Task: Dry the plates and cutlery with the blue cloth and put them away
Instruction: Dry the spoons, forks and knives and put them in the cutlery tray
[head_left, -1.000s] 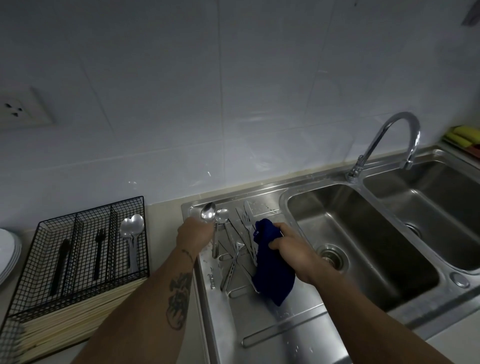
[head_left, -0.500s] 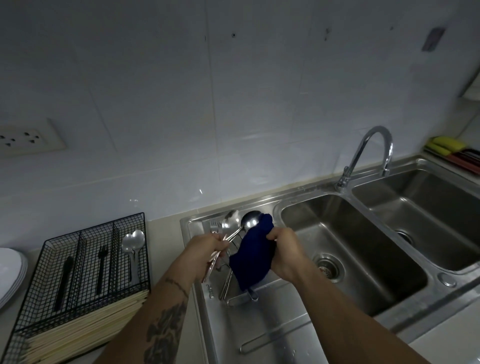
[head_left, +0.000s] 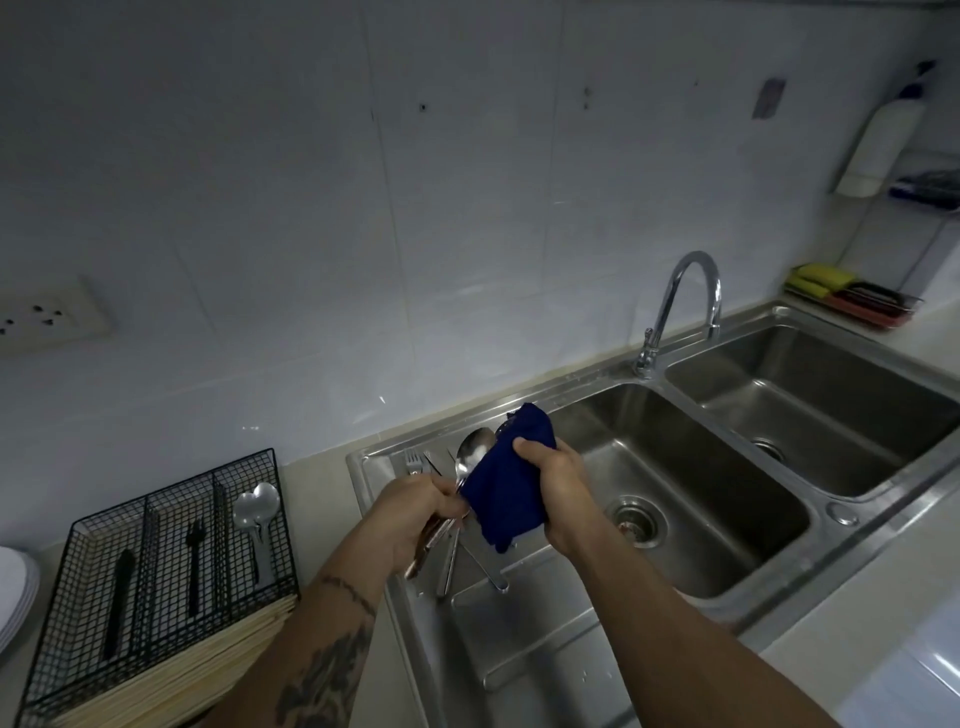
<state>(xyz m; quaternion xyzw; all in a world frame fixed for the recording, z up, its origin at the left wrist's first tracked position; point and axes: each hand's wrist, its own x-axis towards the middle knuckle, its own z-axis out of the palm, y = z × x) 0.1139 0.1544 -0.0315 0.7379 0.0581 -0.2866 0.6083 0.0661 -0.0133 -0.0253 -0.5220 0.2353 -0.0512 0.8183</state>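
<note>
Hands: the left hand (head_left: 415, 512) grips a bundle of cutlery by the handles, fingers curled round them; the right hand (head_left: 558, 493) holds the blue cloth (head_left: 506, 486), thumb on top, fingers curled behind it. Both are raised over the draining board (head_left: 519, 639) of the steel sink.

Spoon (head_left: 475, 449): bowl uppermost, rising from the left hand's bundle, its lower part touching the left edge of the blue cloth. A second spoon bowl is partly hidden behind the top of the cloth.

Blue cloth: dark blue, bunched, wrapped against the cutlery stems, hanging between the two hands.

Loose cutlery (head_left: 452, 564): several steel pieces lying on the draining board beneath the hands; a fork (head_left: 413, 461) shows its tines just behind the left hand. The exact count cannot be told.

Wire cutlery tray (head_left: 156, 540): black mesh, on the surface to the left of the sink, divided into compartments. The right compartment holds dried spoons (head_left: 257, 512); the middle holds a dark fork (head_left: 195, 561); the left holds a dark utensil (head_left: 120, 597). Pale chopsticks (head_left: 171, 670) lie across the near section.

Plates (head_left: 15, 592): white, stacked at the far left edge, beside the tray.

Sink: two basins (head_left: 691, 499), a curved tap (head_left: 680, 312) between them at the back. Sponges (head_left: 821, 278) sit in a rack at the far right.
</note>
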